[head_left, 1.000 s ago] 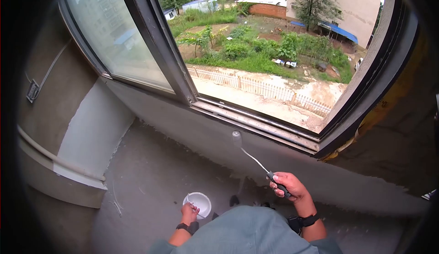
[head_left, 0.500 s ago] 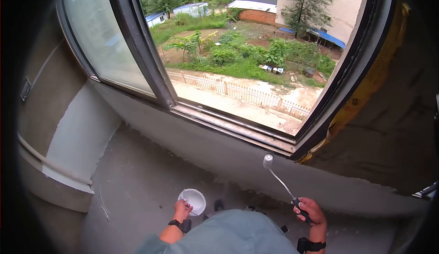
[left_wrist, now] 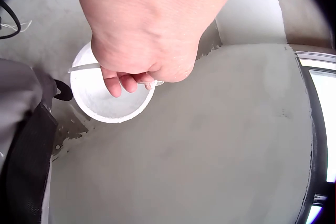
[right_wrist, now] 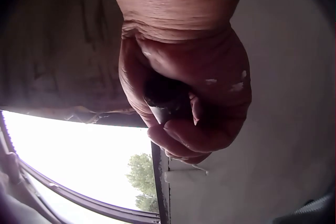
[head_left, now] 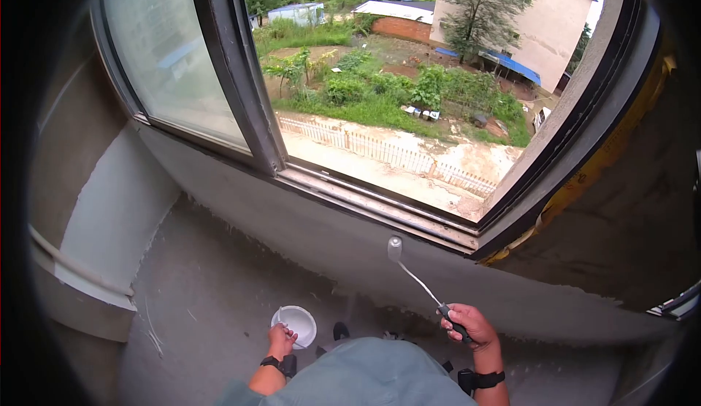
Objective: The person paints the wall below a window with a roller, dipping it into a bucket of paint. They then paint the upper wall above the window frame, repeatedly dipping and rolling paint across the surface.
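Note:
My right hand (head_left: 473, 326) grips the dark handle of a small paint roller (head_left: 395, 250). Its thin bent rod reaches up and left, and the pale roller head overlaps the grey wall just under the window sill. In the right wrist view, curled fingers wrap the black handle (right_wrist: 167, 103), and white specks mark the skin. Low on the left, my left hand (head_left: 280, 340) holds a white bucket (head_left: 312, 323) by its bail handle (left_wrist: 84, 68). From the left wrist view, whitish contents show inside the bucket, partly hidden behind the fingers.
A window frame (head_left: 226, 63) with a sill track (head_left: 380, 212) runs above the wall (head_left: 328, 253). Torn yellow tape (head_left: 577, 187) edges the dark panel at right. A pipe (head_left: 80, 263) crosses the left corner, above the grey floor (head_left: 204, 289).
The roller went right along the wall below the sill, then came back partway left. My left hand keeps holding the bucket. The head view shifted slightly.

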`<state>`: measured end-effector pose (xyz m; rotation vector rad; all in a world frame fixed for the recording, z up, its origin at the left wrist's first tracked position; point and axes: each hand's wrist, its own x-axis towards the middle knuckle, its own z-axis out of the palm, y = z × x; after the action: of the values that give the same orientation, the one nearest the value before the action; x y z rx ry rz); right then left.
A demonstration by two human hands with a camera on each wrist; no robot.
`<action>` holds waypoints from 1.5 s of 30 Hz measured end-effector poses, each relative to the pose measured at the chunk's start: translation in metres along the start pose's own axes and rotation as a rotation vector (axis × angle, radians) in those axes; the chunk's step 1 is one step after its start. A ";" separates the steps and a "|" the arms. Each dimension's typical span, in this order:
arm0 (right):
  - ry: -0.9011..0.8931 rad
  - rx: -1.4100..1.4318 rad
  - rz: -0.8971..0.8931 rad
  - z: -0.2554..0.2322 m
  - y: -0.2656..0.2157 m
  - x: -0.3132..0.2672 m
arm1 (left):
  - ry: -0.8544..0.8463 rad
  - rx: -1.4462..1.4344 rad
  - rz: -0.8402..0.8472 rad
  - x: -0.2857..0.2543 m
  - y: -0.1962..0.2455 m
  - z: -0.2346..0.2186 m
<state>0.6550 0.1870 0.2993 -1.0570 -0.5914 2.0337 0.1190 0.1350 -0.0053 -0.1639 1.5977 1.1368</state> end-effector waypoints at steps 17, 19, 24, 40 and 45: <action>-0.188 -0.098 0.145 0.132 0.010 0.199 | 0.128 -0.132 -0.042 0.027 0.015 -0.089; -0.181 -0.130 0.161 0.149 0.010 0.220 | 0.140 -0.146 -0.040 0.026 0.019 -0.093; -0.218 -0.151 0.162 0.176 0.022 0.273 | 0.171 -0.164 -0.049 0.017 0.027 -0.097; -0.187 -0.163 0.103 0.126 0.010 0.210 | 0.146 -0.154 -0.029 -0.001 0.015 -0.083; -0.153 -0.096 0.086 0.081 0.001 0.143 | 0.088 -0.086 -0.025 -0.002 0.012 -0.066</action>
<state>0.5336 0.2952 0.2745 -1.0032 -0.7399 2.1935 0.0675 0.0926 -0.0021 -0.2930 1.6205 1.1937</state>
